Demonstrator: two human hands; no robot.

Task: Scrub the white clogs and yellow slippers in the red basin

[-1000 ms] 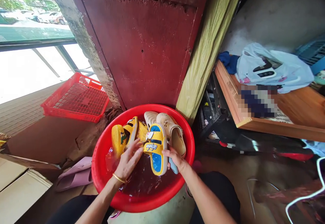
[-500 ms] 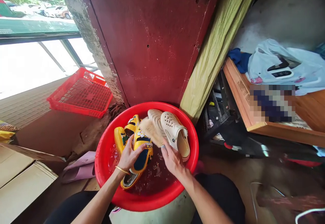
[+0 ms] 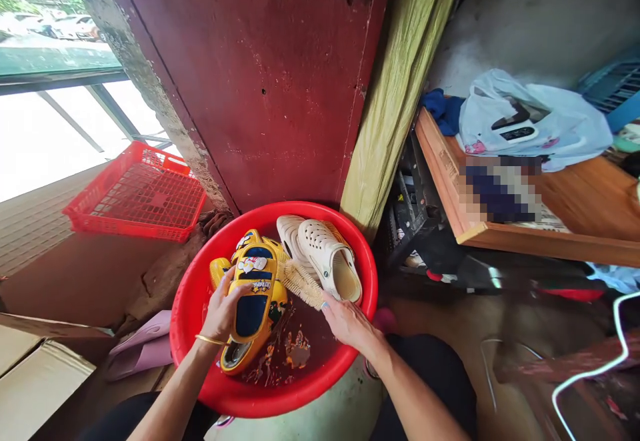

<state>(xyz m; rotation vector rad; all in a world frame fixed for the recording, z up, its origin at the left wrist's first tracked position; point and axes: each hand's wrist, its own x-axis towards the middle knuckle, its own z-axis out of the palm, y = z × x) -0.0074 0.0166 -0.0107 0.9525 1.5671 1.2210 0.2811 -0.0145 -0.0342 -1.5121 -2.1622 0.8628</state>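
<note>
A red basin point(image 3: 183, 341) holds water, several yellow shoes and a pair of cream clogs. My left hand point(image 3: 223, 311) grips a yellow shoe point(image 3: 254, 289) with blue insole and cartoon print, above other yellow shoes at the basin's left side. In my right hand point(image 3: 345, 321) is a bristled brush point(image 3: 301, 283), its bristles beside the yellow shoe's right edge. The cream clogs point(image 3: 320, 247) lie at the back right of the basin, just beyond my right hand.
A red plastic basket point(image 3: 140, 191) sits at the left above cardboard point(image 3: 45, 374). Pink slippers point(image 3: 145, 347) lie left of the basin. A wooden drawer point(image 3: 500, 237) with a plastic bag point(image 3: 530, 121) stands at the right. Behind the basin is a dark red door point(image 3: 260, 127).
The view has shifted right. My left hand has turned the yellow shoe more upright and moved it left. The brush has come down from the shoe's upper part to its right side.
</note>
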